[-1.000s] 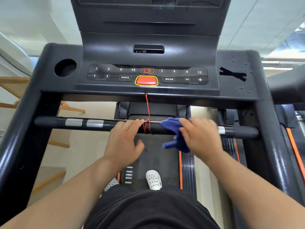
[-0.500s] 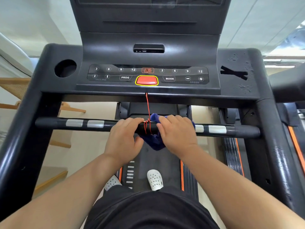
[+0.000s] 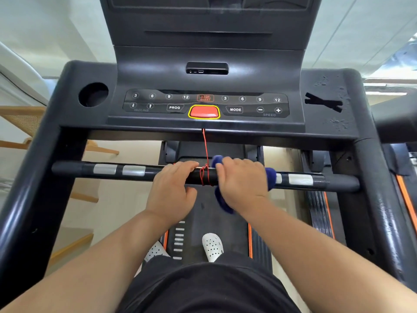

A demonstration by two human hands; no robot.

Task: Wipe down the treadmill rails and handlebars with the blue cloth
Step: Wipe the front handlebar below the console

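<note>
Right now the right hand [image 3: 242, 184] is clamping the blue cloth [image 3: 222, 201] around the crossbar handlebar [image 3: 108, 170], the left hand [image 3: 172, 188] gripping bare bar beside the red cord [image 3: 205, 177]; best keep wrapped pressure, sliding outward.

The right hand [image 3: 242, 184] hides most of the blurred blue cloth [image 3: 222, 203], and the console screen at twelve o'clock [image 3: 207, 5] is cut off.

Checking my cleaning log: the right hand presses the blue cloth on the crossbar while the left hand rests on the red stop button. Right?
Not quite. The head view shows the left hand gripping the crossbar beside the red cord, not on the red stop button. The right hand does press the blue cloth there.
</note>
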